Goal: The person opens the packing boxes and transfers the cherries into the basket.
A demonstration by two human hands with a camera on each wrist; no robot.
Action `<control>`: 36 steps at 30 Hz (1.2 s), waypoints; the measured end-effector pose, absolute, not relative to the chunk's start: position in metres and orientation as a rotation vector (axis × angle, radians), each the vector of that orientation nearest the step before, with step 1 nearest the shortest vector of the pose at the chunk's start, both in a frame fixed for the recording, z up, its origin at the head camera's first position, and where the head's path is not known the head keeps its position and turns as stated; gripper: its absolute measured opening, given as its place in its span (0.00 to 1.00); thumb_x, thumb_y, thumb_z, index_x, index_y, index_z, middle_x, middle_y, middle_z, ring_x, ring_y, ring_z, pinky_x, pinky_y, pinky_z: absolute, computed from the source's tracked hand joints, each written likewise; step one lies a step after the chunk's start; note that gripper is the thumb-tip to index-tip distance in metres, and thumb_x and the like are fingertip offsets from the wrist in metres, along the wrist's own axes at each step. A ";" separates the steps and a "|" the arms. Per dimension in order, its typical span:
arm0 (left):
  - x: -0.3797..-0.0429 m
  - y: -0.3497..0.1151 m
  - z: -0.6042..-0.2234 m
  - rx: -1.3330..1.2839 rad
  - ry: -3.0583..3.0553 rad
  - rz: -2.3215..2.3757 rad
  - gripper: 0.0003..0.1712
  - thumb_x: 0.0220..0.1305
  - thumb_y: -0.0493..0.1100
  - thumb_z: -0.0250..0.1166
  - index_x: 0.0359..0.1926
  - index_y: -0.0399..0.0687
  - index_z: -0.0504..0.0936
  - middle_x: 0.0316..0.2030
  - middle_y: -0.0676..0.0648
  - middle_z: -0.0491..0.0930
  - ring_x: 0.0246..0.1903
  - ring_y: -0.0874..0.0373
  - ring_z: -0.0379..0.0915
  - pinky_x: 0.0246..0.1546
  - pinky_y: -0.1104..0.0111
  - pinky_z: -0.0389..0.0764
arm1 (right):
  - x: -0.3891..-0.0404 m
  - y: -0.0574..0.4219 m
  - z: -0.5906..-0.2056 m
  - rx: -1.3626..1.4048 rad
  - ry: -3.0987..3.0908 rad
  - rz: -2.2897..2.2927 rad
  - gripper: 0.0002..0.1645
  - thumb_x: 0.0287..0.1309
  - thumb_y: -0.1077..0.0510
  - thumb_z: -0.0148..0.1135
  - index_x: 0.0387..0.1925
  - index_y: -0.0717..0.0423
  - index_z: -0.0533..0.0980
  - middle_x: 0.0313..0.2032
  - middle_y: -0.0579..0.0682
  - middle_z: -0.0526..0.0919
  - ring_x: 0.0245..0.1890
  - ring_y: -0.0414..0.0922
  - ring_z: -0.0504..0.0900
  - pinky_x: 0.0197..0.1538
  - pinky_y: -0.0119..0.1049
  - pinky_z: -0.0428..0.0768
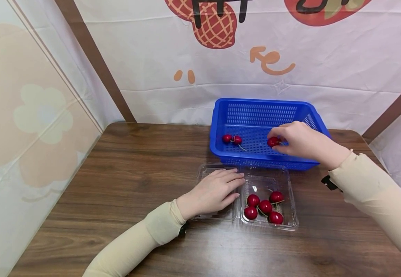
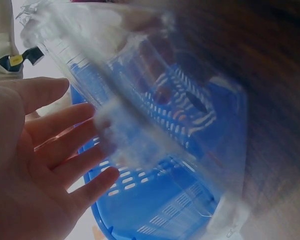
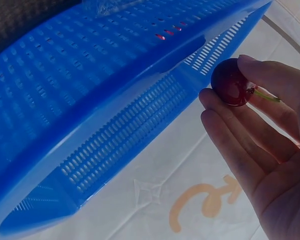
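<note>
Currently, right hand [image 1: 304, 142]: pinches a round dark-red cherry [image 3: 229, 82] over the perforated blue plastic basket [image 1: 266, 101].
Left hand [image 1: 214, 192]: well apart, fingers extended over the left half of the clear plastic box [image 1: 265, 184].
Five red cherries [image 1: 265, 207]: box's right half, near the left hand.
Two red cherries [image 1: 226, 139]: basket's left side.

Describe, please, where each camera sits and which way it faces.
Head: worn on the head, facing forward and down at the table, clear container and blue basket; left hand and right hand show, with sleeves.
Left wrist: worn there, facing past the left hand to the clear container and blue basket; a sleeve shows upper left.
Right wrist: worn there, facing the blue basket and printed cloth; the right hand shows, pinching a cherry.
Head and right wrist share that cherry.
</note>
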State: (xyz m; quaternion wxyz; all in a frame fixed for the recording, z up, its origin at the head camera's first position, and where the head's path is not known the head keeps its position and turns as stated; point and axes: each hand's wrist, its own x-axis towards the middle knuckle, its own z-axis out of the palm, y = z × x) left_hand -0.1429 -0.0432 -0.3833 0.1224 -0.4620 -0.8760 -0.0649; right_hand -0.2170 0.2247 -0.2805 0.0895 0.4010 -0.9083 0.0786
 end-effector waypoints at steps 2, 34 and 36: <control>-0.143 -0.043 -0.383 -1.347 -2.559 -0.187 0.23 0.67 0.51 0.56 0.60 0.49 0.76 0.61 0.49 0.74 0.64 0.53 0.66 0.66 0.62 0.64 | -0.220 0.223 -0.280 1.173 -2.727 0.233 0.15 0.44 0.62 0.74 0.37 0.56 0.81 0.33 0.51 0.86 0.30 0.44 0.85 0.33 0.38 0.85; -0.144 -0.043 -0.383 -1.349 -2.562 -0.194 0.23 0.67 0.51 0.56 0.60 0.48 0.76 0.61 0.49 0.74 0.64 0.53 0.66 0.66 0.62 0.64 | -0.261 0.205 -0.279 1.147 -2.826 0.250 0.09 0.48 0.62 0.71 0.34 0.56 0.82 0.31 0.51 0.86 0.27 0.43 0.83 0.35 0.40 0.85; -0.143 -0.043 -0.383 -1.347 -2.569 -0.198 0.23 0.67 0.51 0.56 0.60 0.48 0.76 0.61 0.49 0.74 0.64 0.53 0.66 0.67 0.62 0.64 | -0.264 0.204 -0.280 1.139 -2.836 0.245 0.09 0.48 0.61 0.71 0.35 0.56 0.82 0.31 0.52 0.86 0.27 0.43 0.83 0.35 0.41 0.85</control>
